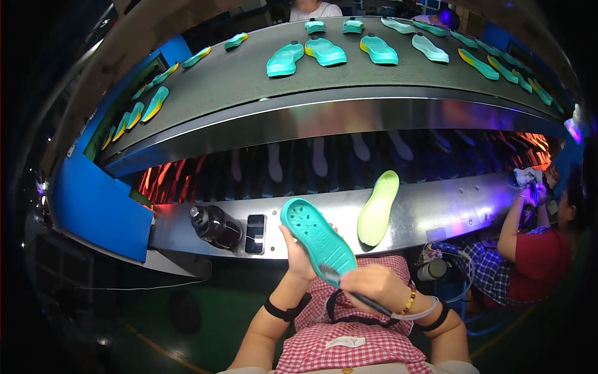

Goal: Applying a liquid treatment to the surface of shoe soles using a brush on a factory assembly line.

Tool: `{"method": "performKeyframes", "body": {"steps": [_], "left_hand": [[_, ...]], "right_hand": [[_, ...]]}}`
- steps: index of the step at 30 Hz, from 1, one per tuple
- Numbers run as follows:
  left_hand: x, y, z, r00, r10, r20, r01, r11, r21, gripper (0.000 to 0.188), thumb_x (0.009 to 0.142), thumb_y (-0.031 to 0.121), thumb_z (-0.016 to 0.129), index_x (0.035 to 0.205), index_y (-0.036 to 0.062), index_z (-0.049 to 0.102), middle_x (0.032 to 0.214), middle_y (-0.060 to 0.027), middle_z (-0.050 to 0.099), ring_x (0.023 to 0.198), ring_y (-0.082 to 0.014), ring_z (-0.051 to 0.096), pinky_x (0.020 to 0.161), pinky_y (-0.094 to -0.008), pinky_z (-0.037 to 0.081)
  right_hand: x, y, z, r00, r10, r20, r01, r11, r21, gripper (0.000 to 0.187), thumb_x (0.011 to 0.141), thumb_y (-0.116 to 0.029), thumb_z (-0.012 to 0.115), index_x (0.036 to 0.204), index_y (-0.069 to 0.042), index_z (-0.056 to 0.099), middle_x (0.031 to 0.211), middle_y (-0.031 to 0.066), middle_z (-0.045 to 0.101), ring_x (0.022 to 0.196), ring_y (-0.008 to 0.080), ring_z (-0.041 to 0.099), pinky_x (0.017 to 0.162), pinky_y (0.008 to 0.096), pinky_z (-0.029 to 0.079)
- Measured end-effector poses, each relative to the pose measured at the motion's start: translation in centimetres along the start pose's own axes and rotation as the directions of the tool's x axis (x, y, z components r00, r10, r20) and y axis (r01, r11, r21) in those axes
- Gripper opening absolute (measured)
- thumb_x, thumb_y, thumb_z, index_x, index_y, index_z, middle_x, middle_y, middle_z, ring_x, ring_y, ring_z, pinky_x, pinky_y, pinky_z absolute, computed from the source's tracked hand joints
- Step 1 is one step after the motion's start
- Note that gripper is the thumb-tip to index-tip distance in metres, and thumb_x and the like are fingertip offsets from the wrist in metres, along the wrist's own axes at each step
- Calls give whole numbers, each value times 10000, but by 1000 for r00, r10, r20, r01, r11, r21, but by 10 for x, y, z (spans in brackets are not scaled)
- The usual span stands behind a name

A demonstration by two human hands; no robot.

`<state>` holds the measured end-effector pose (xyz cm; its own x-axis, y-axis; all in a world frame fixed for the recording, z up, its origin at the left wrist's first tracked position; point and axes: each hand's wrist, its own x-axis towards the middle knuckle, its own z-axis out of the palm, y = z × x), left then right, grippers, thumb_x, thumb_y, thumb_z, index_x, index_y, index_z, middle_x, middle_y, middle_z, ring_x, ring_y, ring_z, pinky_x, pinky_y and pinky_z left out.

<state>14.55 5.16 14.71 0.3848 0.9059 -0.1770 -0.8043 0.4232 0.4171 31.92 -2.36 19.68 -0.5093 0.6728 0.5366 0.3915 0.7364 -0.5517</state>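
Observation:
A teal shoe sole (309,232) with small holes near its far end is tilted in front of me. My left hand (299,260) is closed around its edge, and part of that hand is hidden behind the sole. My right hand (379,285) grips a brush (329,273) with a dark handle. The brush head meets the near end of the sole, slightly blurred. Just beyond my right hand, a pale yellow-green sole (377,210) lies on the metal ledge (299,204).
A black bottle (215,227) and a dark rectangular device (255,234) occupy the ledge at left. Beyond, several teal soles (326,52) rest on an upper conveyor belt (218,75); a darker lower belt (293,163) carries more soles. At right sits a co-worker (541,252); another person (316,10) is across the belt.

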Motion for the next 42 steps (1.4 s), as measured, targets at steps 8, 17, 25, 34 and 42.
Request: {"method": "performKeyframes", "body": {"steps": [8,17,25,34,42], "left_hand": [[-9,-8,18,998,56,4,-56,990,132,898,738,761,149,1273,67,345,1043,-137,537,994,-284,518,911,-479,396],[-12,2,30,976,196,92,-205,974,94,791,770,689,312,1255,65,355,1155,-121,480,1063,-265,483,971,-493,350],[-14,10,52,986,132,100,-153,957,247,676,861,566,308,1259,22,351,1203,-143,458,1099,-287,464,957,-458,363],[-18,-2,49,986,154,60,-158,984,79,655,864,494,282,1353,63,219,1323,-180,348,1160,-372,406,995,-525,278],[-26,-11,70,963,189,195,-176,981,-79,658,867,510,256,1324,35,274,1282,-180,400,1147,-342,435,1015,-517,264]], "right_hand": [[16,15,-19,960,265,-90,-207,889,408,186,717,-30,647,900,-15,624,861,118,642,770,224,634,704,289,501],[1,11,-26,971,239,19,-218,846,487,216,703,-1,667,915,-2,623,940,130,635,867,215,620,781,284,492],[-6,29,-16,903,429,22,-189,352,917,160,764,22,572,923,25,589,966,151,607,1024,238,542,922,369,404],[-17,15,0,800,600,15,-236,290,927,170,782,-17,577,941,42,577,987,168,594,973,206,561,828,301,460],[-1,6,-2,727,675,124,-24,-155,988,187,780,24,550,964,29,582,1054,185,568,953,216,572,829,297,452]]}}
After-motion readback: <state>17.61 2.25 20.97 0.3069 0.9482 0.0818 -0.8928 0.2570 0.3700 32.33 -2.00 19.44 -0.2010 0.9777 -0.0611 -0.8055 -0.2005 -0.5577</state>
